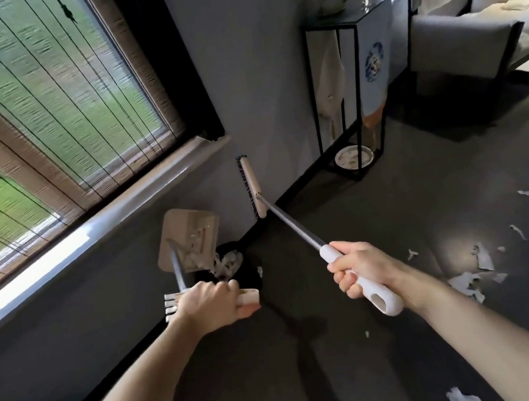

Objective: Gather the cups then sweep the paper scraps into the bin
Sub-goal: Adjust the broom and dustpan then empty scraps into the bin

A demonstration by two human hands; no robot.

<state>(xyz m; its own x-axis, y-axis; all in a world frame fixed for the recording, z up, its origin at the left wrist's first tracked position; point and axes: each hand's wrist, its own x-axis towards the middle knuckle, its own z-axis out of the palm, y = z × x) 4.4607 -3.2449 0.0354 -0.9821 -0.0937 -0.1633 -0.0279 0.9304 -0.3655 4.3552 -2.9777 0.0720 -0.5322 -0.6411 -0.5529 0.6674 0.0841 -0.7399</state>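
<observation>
The right hand [360,268] grips the broom [290,225] handle, head lifted; the left hand [212,302] curls round the dustpan [188,237] handle, tipping it over the bin [256,280]. Tilting steeply would empty it cleanly; more paper scraps [482,256] litter the floor [358,184] rightward.

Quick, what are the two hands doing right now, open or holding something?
Left hand: closed around the dustpan handle, pan tipped over the bin.
Right hand: closed around the broom handle.
</observation>
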